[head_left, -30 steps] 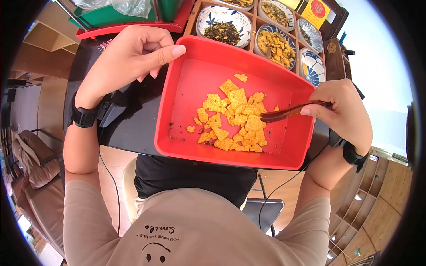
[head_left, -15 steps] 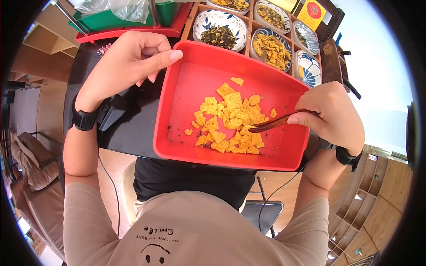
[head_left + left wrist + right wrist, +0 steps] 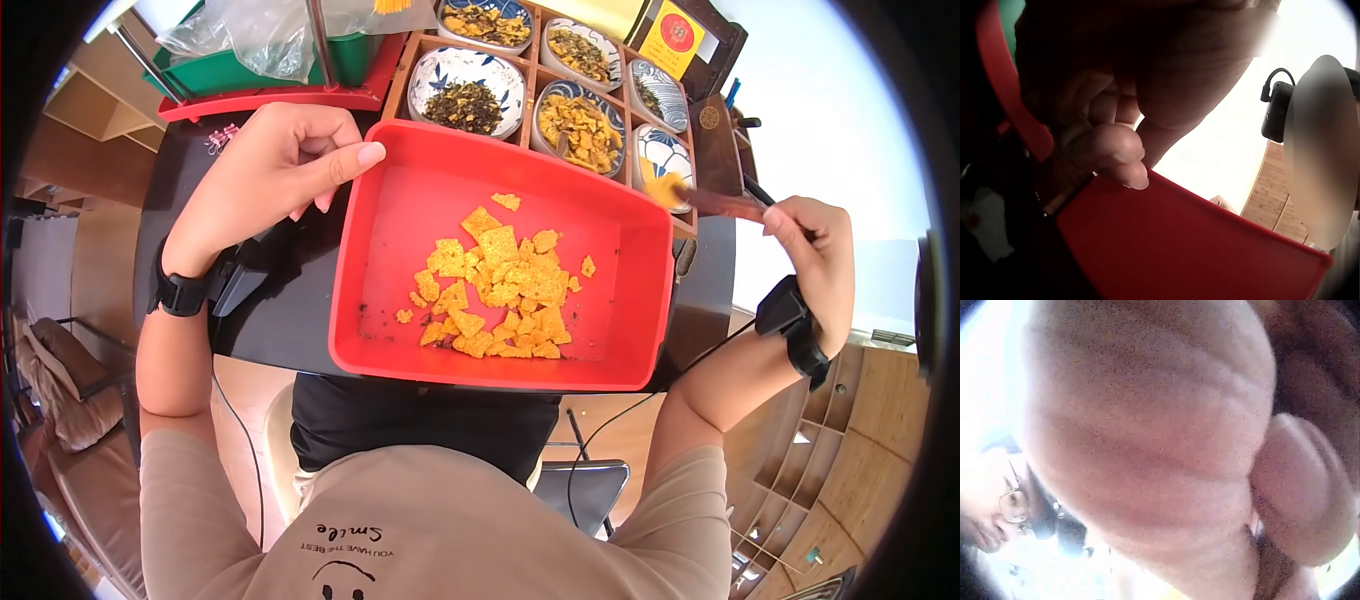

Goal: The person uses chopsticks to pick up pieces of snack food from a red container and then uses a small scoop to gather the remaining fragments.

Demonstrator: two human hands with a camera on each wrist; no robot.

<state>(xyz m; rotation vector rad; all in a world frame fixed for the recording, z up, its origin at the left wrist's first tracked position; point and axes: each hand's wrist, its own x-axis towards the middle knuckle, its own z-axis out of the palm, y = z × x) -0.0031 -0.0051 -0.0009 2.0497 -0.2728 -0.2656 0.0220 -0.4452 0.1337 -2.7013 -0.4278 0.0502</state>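
Observation:
My left hand [image 3: 275, 185] grips the upper left corner of a red plastic bin [image 3: 400, 225], thumb on the rim and fingers under it. Broken orange-yellow chips [image 3: 520, 275] and dark crumbs lie in the bin. Beyond its right side, my right hand [image 3: 815, 250] holds brown wooden tongs [image 3: 728, 205] between thumb and fingers. A blurred yellow chip [image 3: 662, 190] sits at their tip, overlapping a blue-and-white bowl [image 3: 662, 148] in the head view. The left wrist view shows fingertips [image 3: 1129, 150] at the bin wall [image 3: 1197, 244]; the right wrist view is mostly palm.
Behind the bin, a wooden divided tray [image 3: 533, 100] holds patterned bowls, several with dark or yellow bits, such as a leafy one [image 3: 465, 105]. A green bin [image 3: 350, 60] with clear plastic bags stands back left on a red base. A dark box [image 3: 712, 145] is right of the tray.
My right hand has lifted the tongs out of the red bin and swung right and outward, now with a chip at the tip. My left hand keeps its grip on the bin corner.

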